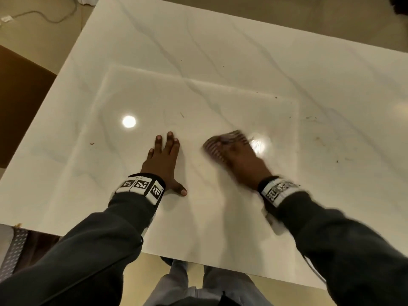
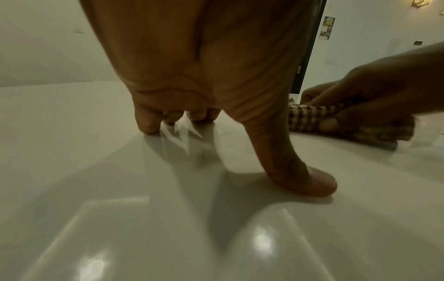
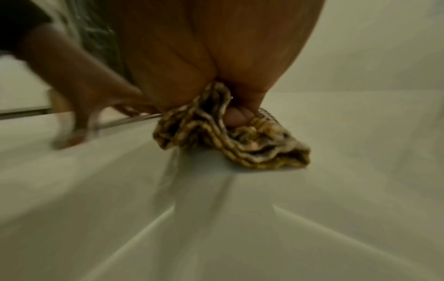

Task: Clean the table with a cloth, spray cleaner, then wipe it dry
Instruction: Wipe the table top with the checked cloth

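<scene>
While my right hand (image 1: 240,157) gripped the bunched checked cloth (image 1: 223,143) and pressed it to the table (image 1: 220,51), my left hand (image 1: 164,161) lay flat beside the cloth, fingers spread, bracing. Specks (image 1: 276,97) were scattered beyond the cloth, toward the far right of it, so I judged the first wipe unfinished. No spray bottle showed; spraying and drying remained.

Left grip (image 1: 164,161) flat (right grip (image 1: 237,159) clenched)
</scene>
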